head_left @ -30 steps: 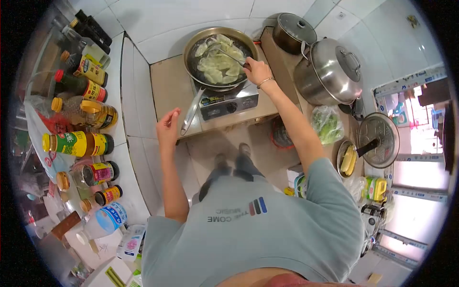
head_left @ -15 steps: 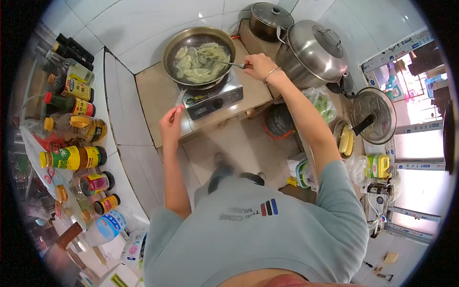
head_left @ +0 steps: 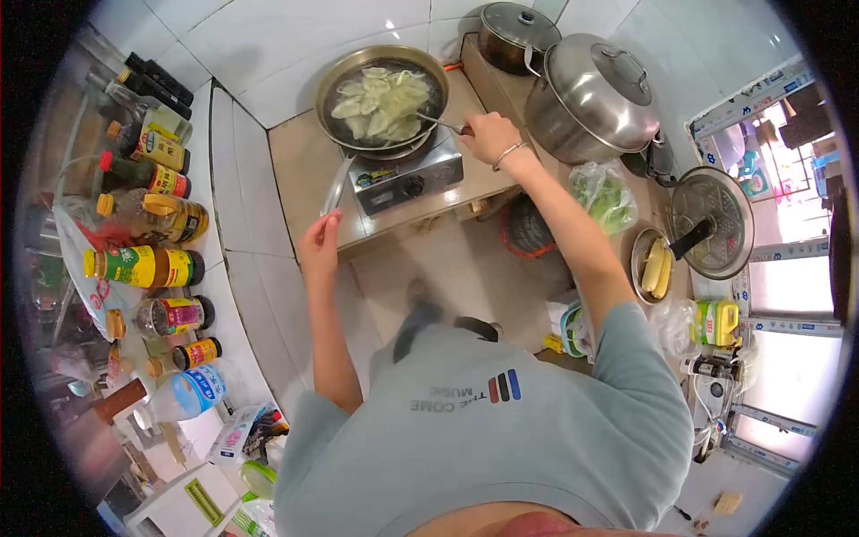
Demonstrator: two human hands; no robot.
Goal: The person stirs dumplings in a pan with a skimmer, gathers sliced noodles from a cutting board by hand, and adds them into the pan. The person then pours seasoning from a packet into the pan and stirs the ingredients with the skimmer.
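My left hand (head_left: 319,243) is closed around the end of the pan handle (head_left: 337,183), at the counter's front edge. The pan (head_left: 327,128) sits on a small silver stove (head_left: 407,185) and holds dark-looking liquid with several pale, flat dumpling-like pieces (head_left: 383,103) bunched together. My right hand (head_left: 492,139), with a bracelet at the wrist, grips a metal utensil (head_left: 438,120) by its dark handle. The utensil reaches over the pan's right rim, its tip among the pieces; the tip's shape is hidden.
A lidded dark pot (head_left: 514,40) and a big steel pot (head_left: 591,98) stand right of the stove. Nearby are bagged greens (head_left: 601,197), a bowl of corn (head_left: 656,268) and a glass lid (head_left: 727,224). Several bottles, including a yellow-labelled one (head_left: 134,266), line the left ledge.
My left hand, apart from the handle a second ago, now holds its end. The pieces in the pan have shifted and the utensil has moved toward the pan's right side. The view has shifted.
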